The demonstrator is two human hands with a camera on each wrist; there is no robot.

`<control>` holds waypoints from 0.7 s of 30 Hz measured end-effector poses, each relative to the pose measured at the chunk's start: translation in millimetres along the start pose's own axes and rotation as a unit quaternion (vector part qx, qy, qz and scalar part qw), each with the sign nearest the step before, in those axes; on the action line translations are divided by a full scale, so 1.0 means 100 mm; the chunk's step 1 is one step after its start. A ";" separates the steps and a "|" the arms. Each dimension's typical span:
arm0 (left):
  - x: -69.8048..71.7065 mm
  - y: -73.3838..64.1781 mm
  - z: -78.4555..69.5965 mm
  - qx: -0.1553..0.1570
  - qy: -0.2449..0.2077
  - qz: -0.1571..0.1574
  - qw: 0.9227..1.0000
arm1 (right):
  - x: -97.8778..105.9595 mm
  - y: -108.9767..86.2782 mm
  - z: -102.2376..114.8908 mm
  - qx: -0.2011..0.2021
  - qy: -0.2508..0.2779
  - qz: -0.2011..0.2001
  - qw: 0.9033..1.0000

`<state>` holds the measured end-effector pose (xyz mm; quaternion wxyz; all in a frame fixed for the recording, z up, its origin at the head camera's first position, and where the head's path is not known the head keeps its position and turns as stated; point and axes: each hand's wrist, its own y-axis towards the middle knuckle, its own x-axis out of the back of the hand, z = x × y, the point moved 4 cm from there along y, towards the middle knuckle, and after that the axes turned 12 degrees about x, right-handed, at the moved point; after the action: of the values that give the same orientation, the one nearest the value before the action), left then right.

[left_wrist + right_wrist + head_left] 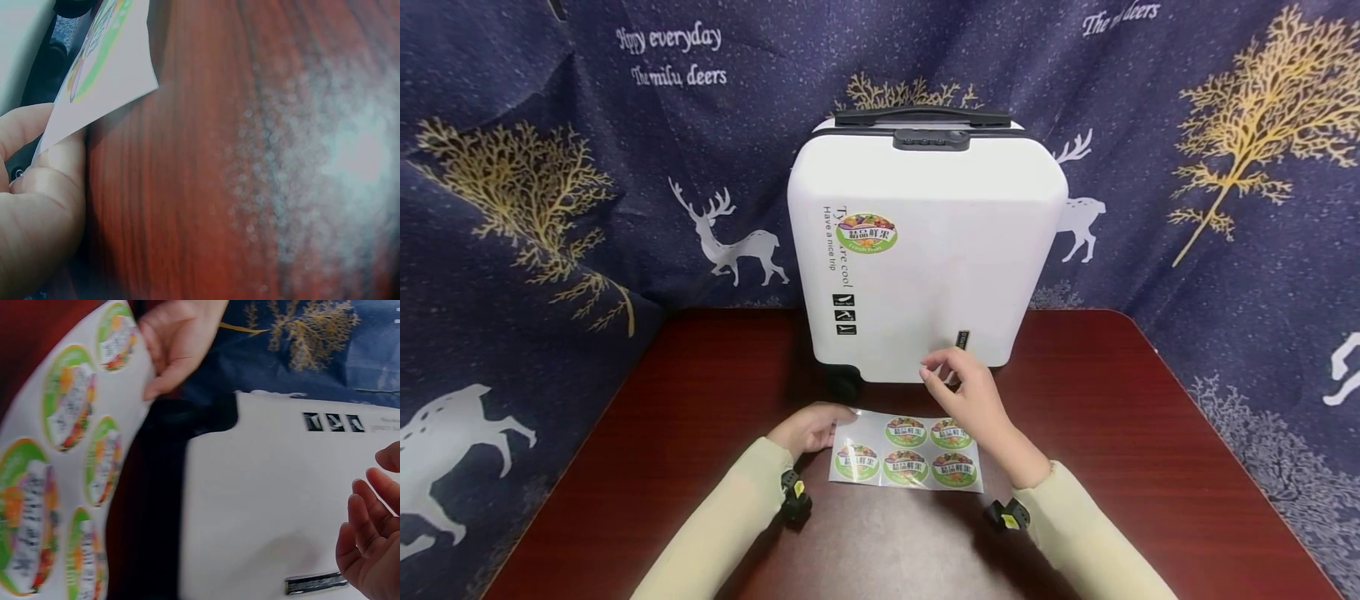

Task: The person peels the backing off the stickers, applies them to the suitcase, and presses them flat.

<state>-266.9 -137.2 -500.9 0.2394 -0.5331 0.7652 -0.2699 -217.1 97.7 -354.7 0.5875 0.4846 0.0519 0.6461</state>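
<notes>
My left hand (812, 427) pinches the left corner of a sticker sheet (867, 428), thumb on top and fingers beneath in the left wrist view. Several oval fruit stickers (906, 467) remain on the sheet, and its upper left spot is bare. A white suitcase (925, 267) stands upright behind it, with one such oval sticker (867, 233) stuck on its upper left face. My right hand (970, 392) hovers between the sheet and the suitcase's lower front. Its fingers (369, 519) are loosely bent, with nothing held between them.
The suitcase has a black handle (922, 117), a combination lock (931, 140) and a dark wheel (842, 382) at its lower left. It stands on a dark red wooden table (1112, 417). A blue cloth (625, 125) with deer and gold trees hangs behind.
</notes>
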 end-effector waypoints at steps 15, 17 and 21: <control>-0.01 0.01 0.00 0.001 0.011 0.007 1.000 | -0.13 -0.33 -0.31 -0.095 0.027 0.047 0.994; -0.01 0.00 -0.01 0.001 0.014 0.007 1.000 | -0.15 -0.36 -0.35 -0.105 0.027 0.059 0.992; -0.01 0.00 -0.01 0.002 0.017 0.008 1.000 | -0.17 -0.41 -0.40 -0.123 0.024 0.085 0.988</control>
<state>-266.9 -135.9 -500.4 0.2293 -0.5218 0.7730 -0.2784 -218.9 116.3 -411.7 0.5841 0.3955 -0.0554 0.7066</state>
